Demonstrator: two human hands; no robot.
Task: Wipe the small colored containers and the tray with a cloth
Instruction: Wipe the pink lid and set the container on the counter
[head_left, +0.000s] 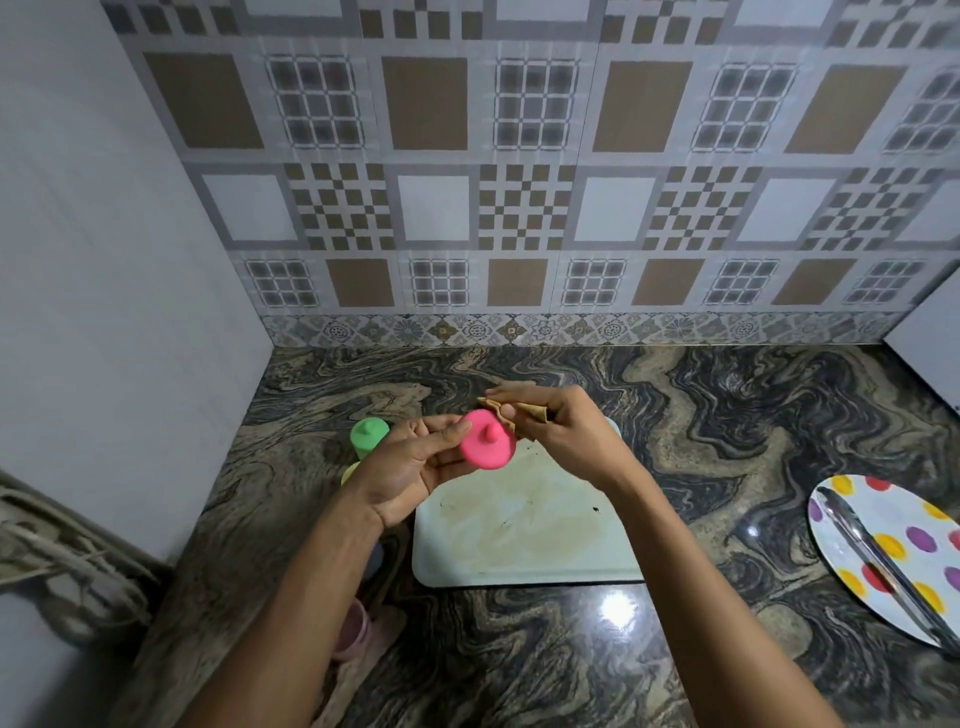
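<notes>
marbled counter (675, 415) under tray (519, 551); left hand (415, 467) grips pink container (488, 439), right hand (566, 431) pinches cloth (524, 413).

My pink container (487, 440), green container (369, 435) behind. Pale mint tray (519, 566), brown-stained. Counter (675, 415) swirled black-tan; plate (883, 551) spotted yellow, red, purple.

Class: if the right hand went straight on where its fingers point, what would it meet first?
Probably the pink container in the left hand; the right hand, gripping the cloth, looks near it.

Bare countertop (727, 493) lies open between tray (519, 551) and spotted plate (904, 506); green container (369, 436) and, seemingly, others crowd the tray's left.
</notes>
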